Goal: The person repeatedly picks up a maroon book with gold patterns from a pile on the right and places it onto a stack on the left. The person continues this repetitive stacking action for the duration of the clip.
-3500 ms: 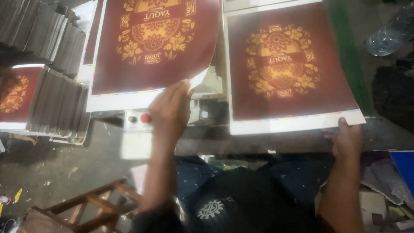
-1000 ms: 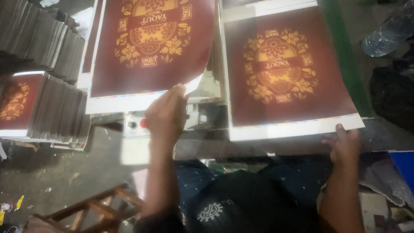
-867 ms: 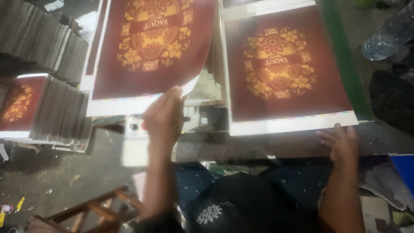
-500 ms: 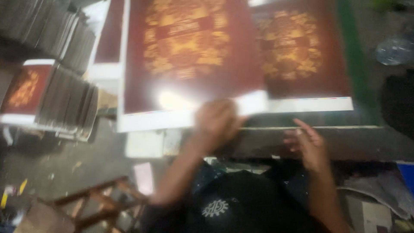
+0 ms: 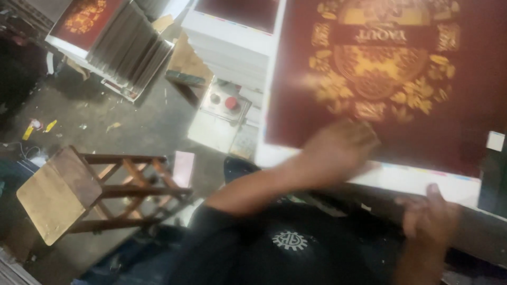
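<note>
Two hands are on one big red sheet [image 5: 391, 79] with a gold pattern. Your left hand [image 5: 338, 148] lies flat on its lower part, fingers together. Your right hand [image 5: 430, 211], at 5 o'clock from it, touches the white bottom edge, fingers spread. At 9 o'clock, a wooden stool [image 5: 79, 195] lies tipped over.

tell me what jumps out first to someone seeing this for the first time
The big dark red printed sheet with a gold ornament fills the upper right, its white lower edge under the left hand and with the right hand at its lower right edge. To its left sits a small control box with a red button, below a pile of white sheets. A wooden stool lies tipped on the floor at lower left.
</note>
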